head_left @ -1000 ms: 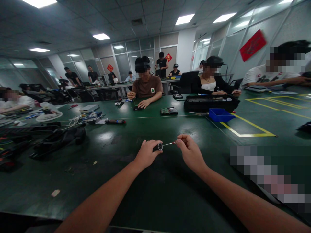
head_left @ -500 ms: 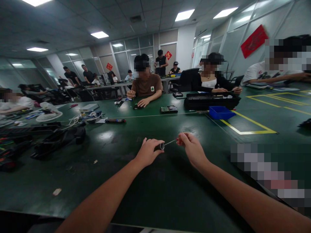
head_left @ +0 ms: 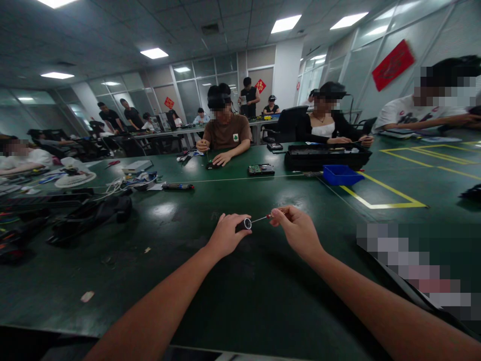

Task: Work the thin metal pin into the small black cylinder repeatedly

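Near the middle of the green table [head_left: 240,301], my left hand [head_left: 226,234] is closed around a small black cylinder [head_left: 242,225]. Its round end has a pale rim and faces right, toward me. In my right hand [head_left: 298,228] is a thin screwdriver [head_left: 259,219], pinched by its reddish handle. The metal shaft points left and its tip meets the rim of the cylinder or lies just at it; I cannot tell whether it is inside. The fingers hide most of the handle.
Beyond my hands lie a circuit board [head_left: 261,170], a blue bin [head_left: 342,175] and a long black casing [head_left: 326,156]. A dark pen-like tool [head_left: 178,186] and black plastic parts [head_left: 90,216] are on the left. A person in brown [head_left: 227,130] works opposite.
The cylinder has shifted slightly left and turned, so its open end shows more. My right hand has turned a little, and the screwdriver's reddish handle is now visible.
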A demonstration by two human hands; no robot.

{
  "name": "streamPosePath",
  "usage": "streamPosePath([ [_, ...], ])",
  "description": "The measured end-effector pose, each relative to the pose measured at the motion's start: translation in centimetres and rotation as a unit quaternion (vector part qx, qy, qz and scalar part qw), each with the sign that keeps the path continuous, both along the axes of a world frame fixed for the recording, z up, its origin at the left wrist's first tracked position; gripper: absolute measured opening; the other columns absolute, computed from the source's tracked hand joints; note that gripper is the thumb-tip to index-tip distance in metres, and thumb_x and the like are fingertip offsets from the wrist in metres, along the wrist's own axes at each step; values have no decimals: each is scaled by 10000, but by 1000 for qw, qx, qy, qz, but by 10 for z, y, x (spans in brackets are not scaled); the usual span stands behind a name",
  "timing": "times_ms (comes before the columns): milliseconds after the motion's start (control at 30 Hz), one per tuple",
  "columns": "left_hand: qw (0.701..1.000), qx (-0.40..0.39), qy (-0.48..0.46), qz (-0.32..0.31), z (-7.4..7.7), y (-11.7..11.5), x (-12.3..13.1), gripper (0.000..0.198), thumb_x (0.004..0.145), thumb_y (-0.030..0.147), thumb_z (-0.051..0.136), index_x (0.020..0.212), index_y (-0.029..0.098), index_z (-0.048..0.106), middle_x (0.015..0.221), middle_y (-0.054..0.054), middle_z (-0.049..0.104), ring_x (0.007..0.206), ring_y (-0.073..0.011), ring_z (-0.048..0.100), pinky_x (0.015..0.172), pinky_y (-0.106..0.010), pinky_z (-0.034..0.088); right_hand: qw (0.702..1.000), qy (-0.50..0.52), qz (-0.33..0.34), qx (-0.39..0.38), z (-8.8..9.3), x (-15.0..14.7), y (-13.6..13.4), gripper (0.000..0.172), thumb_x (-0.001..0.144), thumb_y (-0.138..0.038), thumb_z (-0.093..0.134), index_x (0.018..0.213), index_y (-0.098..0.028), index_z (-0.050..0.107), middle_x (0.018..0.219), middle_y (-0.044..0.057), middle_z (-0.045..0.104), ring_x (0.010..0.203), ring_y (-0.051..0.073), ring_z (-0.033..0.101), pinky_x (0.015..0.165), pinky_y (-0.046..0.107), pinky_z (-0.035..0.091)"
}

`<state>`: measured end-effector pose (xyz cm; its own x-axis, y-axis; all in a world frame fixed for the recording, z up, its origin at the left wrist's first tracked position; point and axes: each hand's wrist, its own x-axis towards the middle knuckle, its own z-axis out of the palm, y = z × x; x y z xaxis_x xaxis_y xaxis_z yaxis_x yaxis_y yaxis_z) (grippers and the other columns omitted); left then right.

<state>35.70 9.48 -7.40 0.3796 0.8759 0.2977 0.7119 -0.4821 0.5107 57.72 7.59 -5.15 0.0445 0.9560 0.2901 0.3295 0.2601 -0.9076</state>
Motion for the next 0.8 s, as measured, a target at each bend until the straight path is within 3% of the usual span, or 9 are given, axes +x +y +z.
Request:
streamPosePath([
  [300,1000,3,-14,-11,0,0,-1,389,868,315,677,1249,271,610,1170,-40,671,1102,-247,583,1089,-514,305,1000,27,-5,-11,-3,-2,3,309,890,-461,564,908,-173,675,835,79,745,767,211,697,763,373,516],
  [467,1000,-4,-13,-11,-1,1,-2,389,871,319,675,1252,280,607,1169,-33,671,1105,-245,582,1109,-537,275,1000,-3,0,-15,3,-2,-2,339,884,-488,558,879,-170,676,763,66,715,707,203,669,699,354,499],
  [633,1000,-6,12,-6,-1,1,-2,375,876,315,667,1246,280,613,1182,-48,665,1129,-255,572,1117,-556,249,999,2,46,12,-2,-4,-3,273,910,-431,504,988,-203,632,767,22,668,723,185,632,690,327,480],
  [800,999,-4,49,-13,-2,0,-1,366,888,303,652,1250,290,604,1182,-41,663,1168,-249,556,1145,-587,172,1000,-26,14,0,-9,-8,-1,309,938,-474,451,904,-222,626,719,9,619,674,185,586,632,321,453],
])
